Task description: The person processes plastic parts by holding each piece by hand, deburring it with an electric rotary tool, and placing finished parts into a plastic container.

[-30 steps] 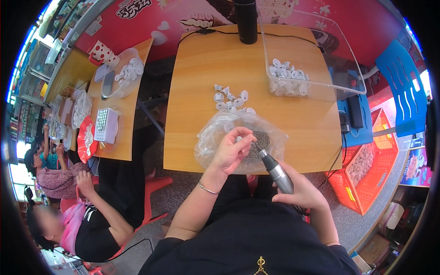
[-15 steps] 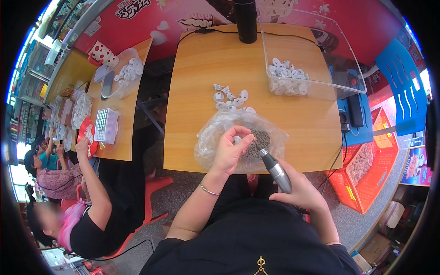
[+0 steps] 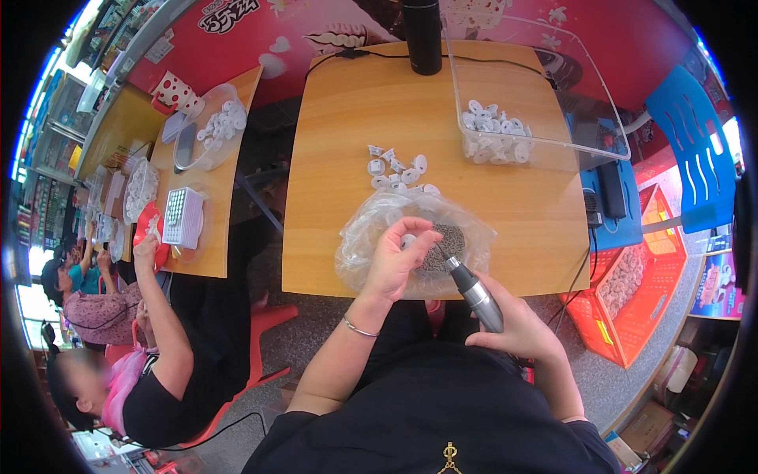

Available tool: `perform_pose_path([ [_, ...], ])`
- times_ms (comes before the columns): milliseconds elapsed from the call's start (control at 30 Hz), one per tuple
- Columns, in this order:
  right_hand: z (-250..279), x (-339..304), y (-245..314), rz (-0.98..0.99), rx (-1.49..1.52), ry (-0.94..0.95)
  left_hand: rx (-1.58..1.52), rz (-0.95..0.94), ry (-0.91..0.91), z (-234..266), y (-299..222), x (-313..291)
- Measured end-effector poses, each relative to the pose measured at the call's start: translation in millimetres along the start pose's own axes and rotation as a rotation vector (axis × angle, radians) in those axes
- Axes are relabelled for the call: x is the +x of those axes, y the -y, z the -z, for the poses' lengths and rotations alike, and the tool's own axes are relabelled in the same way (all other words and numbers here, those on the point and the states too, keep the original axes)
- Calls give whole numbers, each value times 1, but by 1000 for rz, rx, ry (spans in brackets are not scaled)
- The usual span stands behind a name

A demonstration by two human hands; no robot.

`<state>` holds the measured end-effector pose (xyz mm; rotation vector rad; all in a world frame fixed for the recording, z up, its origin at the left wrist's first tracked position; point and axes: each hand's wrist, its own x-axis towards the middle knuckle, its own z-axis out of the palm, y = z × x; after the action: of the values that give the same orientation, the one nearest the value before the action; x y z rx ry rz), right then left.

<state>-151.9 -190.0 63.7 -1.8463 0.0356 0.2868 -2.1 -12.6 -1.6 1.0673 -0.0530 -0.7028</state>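
My right hand (image 3: 517, 322) is wrapped round a silver and black electric screwdriver (image 3: 478, 300), whose bit points up and left. Just left of the bit tip is my left hand (image 3: 392, 259), with thumb and forefinger pinched together; whatever sits between those fingertips is too small to make out. A round white plastic part (image 3: 407, 241) shows inside its curled fingers. Beneath both hands lies a clear plastic bag (image 3: 359, 241) holding a heap of small dark screws (image 3: 452, 239). Several loose white plastic parts (image 3: 403, 175) are scattered beyond the bag.
At the table's far right, a clear bin (image 3: 545, 150) holds more white parts. A black cylinder (image 3: 423, 39) stands at the back, by a cable. Right of the table are a blue chair (image 3: 695, 150) and an orange crate (image 3: 632, 316). A co-worker (image 3: 138, 387) sits at the left table.
My left fingertips have shifted slightly to the right, against the screwdriver's bit. My right hand keeps its hold almost unmoved. The co-worker's arm at the left has moved a little.
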Motion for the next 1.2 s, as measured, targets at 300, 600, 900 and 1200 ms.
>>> perform_pose_path([
  [300,4,-4,1,-86,122,6,-127,-1,70,5,-12,0],
  [600,6,-5,3,-96,199,1,-121,-14,60,7,-9,-1],
  [900,5,-4,-1,-78,250,5,-248,47,55,4,-5,2],
  [1200,3,-1,-4,-70,215,22,-219,34,38,-3,-4,-2],
])
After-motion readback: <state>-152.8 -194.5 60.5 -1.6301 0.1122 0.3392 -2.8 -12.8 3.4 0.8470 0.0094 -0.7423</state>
